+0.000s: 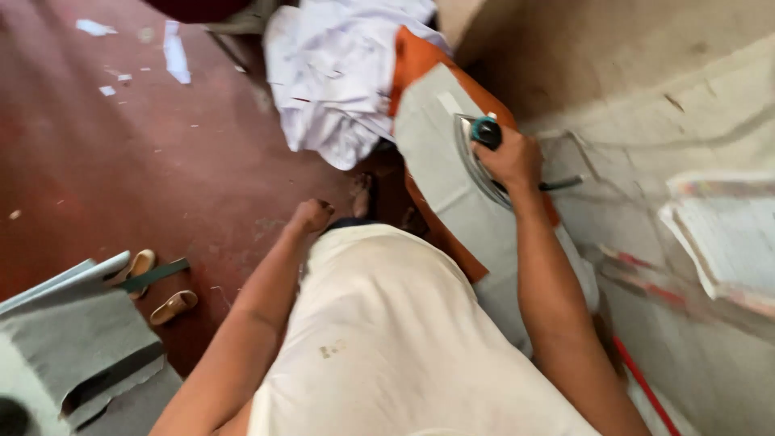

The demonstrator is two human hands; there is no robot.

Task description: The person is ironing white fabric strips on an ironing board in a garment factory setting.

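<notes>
Gripping iron handle (487,132), fingers (502,161) curled.

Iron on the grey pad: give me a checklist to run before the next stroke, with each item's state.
1. Right hand closed on the iron handle: ok.
2. Iron resting on the grey pad, not on bare surface: ok.
3. Left hand away from the iron: ok, it hangs fisted beside the body.
4. Pile of white cloth off the iron's sole: ok, it lies apart.
5. Cord free of snags: cannot tell, blurred.
6. Iron hot: cannot tell.
</notes>
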